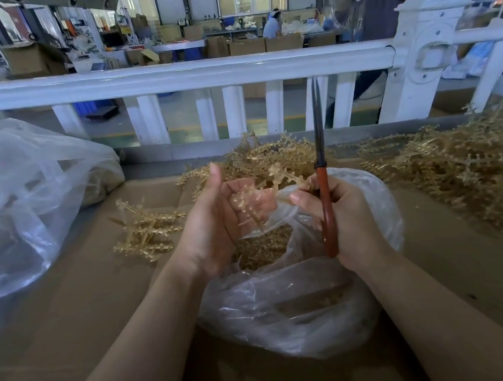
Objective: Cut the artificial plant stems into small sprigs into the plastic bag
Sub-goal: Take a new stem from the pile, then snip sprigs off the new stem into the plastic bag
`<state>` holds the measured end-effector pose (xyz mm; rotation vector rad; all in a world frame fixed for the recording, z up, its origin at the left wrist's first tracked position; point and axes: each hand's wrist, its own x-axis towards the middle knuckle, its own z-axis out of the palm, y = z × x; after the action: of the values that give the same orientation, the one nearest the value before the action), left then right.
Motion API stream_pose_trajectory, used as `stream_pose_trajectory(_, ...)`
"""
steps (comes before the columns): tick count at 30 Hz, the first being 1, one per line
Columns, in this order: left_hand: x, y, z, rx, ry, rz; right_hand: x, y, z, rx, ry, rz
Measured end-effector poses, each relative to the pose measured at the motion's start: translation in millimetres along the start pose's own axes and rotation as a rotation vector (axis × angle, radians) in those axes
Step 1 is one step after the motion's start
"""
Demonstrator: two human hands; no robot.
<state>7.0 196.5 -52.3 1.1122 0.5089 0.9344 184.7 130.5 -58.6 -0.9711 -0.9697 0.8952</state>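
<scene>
A clear plastic bag (291, 309) lies open on the cardboard in front of me, with tan cut sprigs (261, 249) inside it. Over the bag's mouth, my left hand (216, 223) cups a tan artificial plant stem (280, 177) and some loose sprigs in its curled fingers. My right hand (350, 219) grips red-handled scissors (327, 212); their dark blades point straight up and look closed. My right fingertips also touch the bag's rim beside the stem.
Uncut tan stems lie in a small bunch (147, 232) at the left, a heap behind the bag (258, 157) and a big pile (471, 167) at the right. A large clear bag (18, 201) sits far left. A white railing (183, 74) borders the table's far edge.
</scene>
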Motion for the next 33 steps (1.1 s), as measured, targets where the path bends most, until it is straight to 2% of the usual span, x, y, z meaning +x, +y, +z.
stream_pose_trajectory(5,-3.4,0.3,3.8,0.080,-0.101,-0.097,2.1,-2.3,-2.5,0.146,0.087,0.012)
stream_pose_trajectory(13,-6.6,-5.1,12.0,0.219,-0.073,-0.192,2.6,-0.1,-2.9,0.134,0.126,-0.012)
stream_pose_trajectory(20,-6.4,-5.7,13.9,0.214,-0.089,-0.125,2.0,-2.2,-2.5,0.150,0.123,-0.018)
stream_pose_trajectory(33,-6.2,-8.9,20.5,0.213,0.043,0.057,-1.4,7.6,2.8,-0.187,-0.021,-0.099)
